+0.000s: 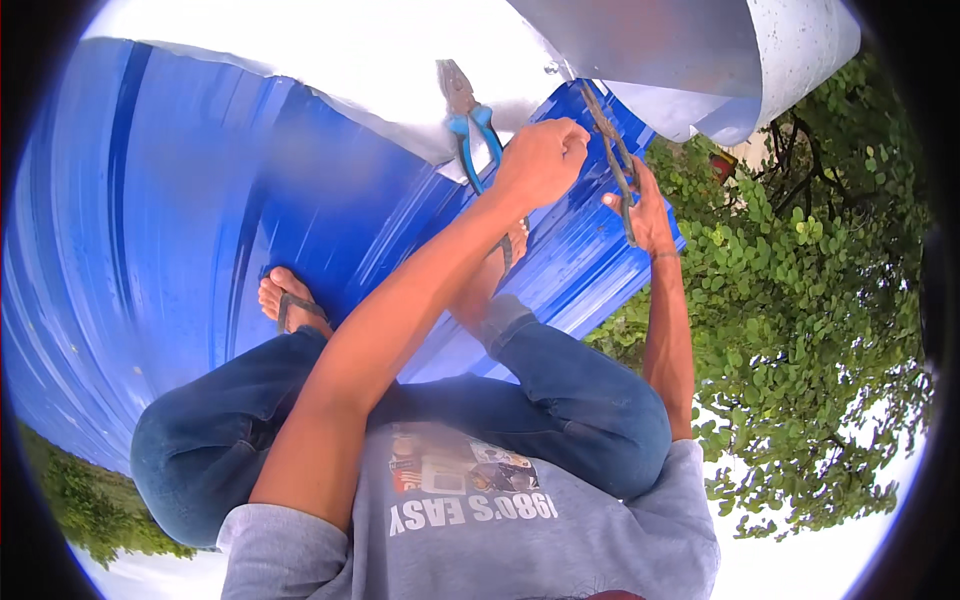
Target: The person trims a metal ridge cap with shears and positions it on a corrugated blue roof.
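Note:
My right hand (652,212) grips long, rusty tin snips (610,135), its thumb on one side of the handles. Their far end reaches to the edge of a curved grey metal sheet (650,40). Just left of the snips, my left hand (545,160) is held in a loose fist; whatever it may hold is hidden. Pliers with blue handles (462,125) lie beyond my left wrist on a bright white surface (380,90), jaws pointing away; my left forearm is near the handle ends.
I squat on blue ribbed roof sheeting (200,200), with sandalled feet (295,300) on it. The roof's edge (655,265) runs close by my right arm. Leafy branches (780,290) fill the right side beyond it. The grey sheet curls up at the far right.

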A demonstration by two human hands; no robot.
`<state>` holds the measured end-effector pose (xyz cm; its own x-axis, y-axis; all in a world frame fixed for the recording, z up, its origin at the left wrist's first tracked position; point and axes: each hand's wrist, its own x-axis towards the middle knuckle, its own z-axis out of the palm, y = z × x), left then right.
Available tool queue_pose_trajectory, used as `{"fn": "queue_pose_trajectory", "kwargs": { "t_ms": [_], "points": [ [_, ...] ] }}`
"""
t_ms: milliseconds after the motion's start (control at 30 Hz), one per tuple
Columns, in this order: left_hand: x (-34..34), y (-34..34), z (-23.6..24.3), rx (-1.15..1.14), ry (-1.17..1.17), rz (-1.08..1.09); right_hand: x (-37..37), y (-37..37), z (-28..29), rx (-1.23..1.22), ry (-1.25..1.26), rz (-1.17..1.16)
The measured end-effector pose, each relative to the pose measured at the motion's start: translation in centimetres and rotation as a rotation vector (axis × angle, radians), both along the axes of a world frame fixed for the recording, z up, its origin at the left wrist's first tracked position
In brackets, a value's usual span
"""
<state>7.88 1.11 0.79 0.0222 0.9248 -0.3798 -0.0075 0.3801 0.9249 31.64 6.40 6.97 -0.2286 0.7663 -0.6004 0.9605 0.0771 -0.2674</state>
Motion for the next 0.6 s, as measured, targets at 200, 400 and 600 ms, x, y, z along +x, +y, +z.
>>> {"fn": "queue_pose_trajectory", "kwargs": {
  "t_ms": [200, 400, 600],
  "points": [
    [3.4, 3.4, -1.3, -0.585, -1.249, 0.72, -0.6, 2.2, -1.0, -0.138, 0.126, -0.038],
    [5.6, 5.0, -2.4, -0.496, -1.482, 1.016, -1.1, 3.9, 0.5, -0.212, 0.081, 0.01],
    [6.0, 6.3, -2.2, -0.534, -1.494, 1.168, -1.7, 4.5, 1.3, -0.167, -0.014, 0.094]
  ]
}}
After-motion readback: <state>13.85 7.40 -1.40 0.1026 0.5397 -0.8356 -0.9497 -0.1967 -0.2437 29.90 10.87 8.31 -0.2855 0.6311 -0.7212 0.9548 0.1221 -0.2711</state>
